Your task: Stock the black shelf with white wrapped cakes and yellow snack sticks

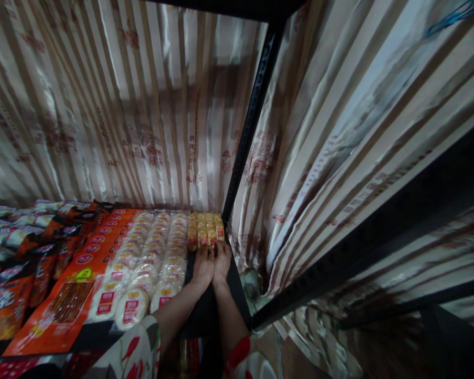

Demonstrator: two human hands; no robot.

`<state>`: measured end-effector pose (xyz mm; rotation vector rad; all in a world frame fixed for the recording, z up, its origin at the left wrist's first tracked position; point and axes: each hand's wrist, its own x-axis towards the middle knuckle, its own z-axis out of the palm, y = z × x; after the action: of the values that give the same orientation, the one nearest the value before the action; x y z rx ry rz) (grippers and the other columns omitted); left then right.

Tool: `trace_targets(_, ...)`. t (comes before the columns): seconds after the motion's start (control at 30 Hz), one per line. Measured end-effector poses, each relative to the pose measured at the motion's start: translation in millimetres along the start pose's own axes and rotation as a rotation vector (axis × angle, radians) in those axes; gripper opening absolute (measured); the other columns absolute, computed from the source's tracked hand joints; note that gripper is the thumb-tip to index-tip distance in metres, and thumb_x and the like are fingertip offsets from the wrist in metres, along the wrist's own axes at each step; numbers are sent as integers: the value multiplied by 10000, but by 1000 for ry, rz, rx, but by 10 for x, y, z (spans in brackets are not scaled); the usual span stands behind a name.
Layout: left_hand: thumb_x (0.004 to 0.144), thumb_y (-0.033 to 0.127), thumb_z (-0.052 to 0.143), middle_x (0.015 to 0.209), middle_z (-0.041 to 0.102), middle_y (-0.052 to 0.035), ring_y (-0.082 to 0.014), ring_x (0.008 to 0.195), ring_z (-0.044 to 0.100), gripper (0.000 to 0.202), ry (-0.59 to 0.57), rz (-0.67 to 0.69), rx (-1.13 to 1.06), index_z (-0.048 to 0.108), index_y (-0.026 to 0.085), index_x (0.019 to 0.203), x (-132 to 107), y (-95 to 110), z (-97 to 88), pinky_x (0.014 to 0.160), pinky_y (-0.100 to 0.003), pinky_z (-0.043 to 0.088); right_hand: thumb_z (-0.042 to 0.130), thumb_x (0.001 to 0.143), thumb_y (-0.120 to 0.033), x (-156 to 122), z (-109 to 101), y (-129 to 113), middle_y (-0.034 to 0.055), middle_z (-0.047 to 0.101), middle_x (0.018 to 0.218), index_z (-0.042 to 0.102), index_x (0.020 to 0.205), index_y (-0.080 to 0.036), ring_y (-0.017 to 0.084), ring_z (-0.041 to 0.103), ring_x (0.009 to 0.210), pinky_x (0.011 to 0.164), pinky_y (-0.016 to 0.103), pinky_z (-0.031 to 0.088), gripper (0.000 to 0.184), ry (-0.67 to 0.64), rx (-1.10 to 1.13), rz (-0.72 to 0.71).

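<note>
Small yellow packets (203, 227) with red and white labels stand in tight rows at the back right of a black shelf (205, 310). My left hand (204, 264) and my right hand (221, 258) are side by side at the front of these rows. The fingers of both hands are bent and closed against the front packets, and my hands partly hide where they grip. Just left of my hands lie rows of round white cakes (132, 307) in clear wrappers with red labels.
Flat orange packs (69, 300) overlap in a row farther left, beside orange and black bags (2, 300). A black perforated post (253, 113) rises at the shelf's back right corner. Striped plastic sheeting (161, 116) hangs behind and to the right.
</note>
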<state>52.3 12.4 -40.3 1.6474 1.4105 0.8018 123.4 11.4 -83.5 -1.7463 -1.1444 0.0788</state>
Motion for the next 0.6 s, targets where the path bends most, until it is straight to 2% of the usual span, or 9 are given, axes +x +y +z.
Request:
trace_targets(0.13, 837, 118, 410, 1225, 571, -135, -167, 1168, 508, 331, -1, -36, -11, 597, 105, 1109, -7, 26, 5, 1046, -257, 338, 432, 753, -163, 2, 14, 33, 72, 550, 962, 659, 1044, -215, 190, 506, 918, 860, 317, 429, 372, -11, 10, 7)
trace_targets(0.3, 840, 129, 431, 1188, 601, -122, -188, 1149, 524, 307, 33, -33, -13, 613, 133, 1088, -27, 56, 4, 1025, -294, 369, 438, 754, -193, 22, 11, 54, 68, 546, 966, 674, 1003, -201, 184, 509, 913, 868, 320, 429, 343, -33, 58, 15)
trace_targets(0.43, 853, 135, 413, 1185, 600, -136, -196, 1131, 523, 321, 32, -20, 29, 599, 89, 1111, -100, 134, -32, 1022, -297, 359, 464, 759, -229, 12, -29, 8, 76, 555, 1020, 673, 1005, -199, 183, 508, 951, 885, 315, 423, 324, -7, 97, 15)
trace_targets(0.6, 881, 179, 385, 1155, 613, -149, -193, 1105, 544, 348, 21, -72, 70, 583, 76, 1147, -236, 222, -64, 982, -282, 379, 452, 740, -191, -77, -126, -69, 107, 549, 1085, 665, 1027, -174, 199, 498, 1019, 911, 325, 412, 358, -19, 58, -5)
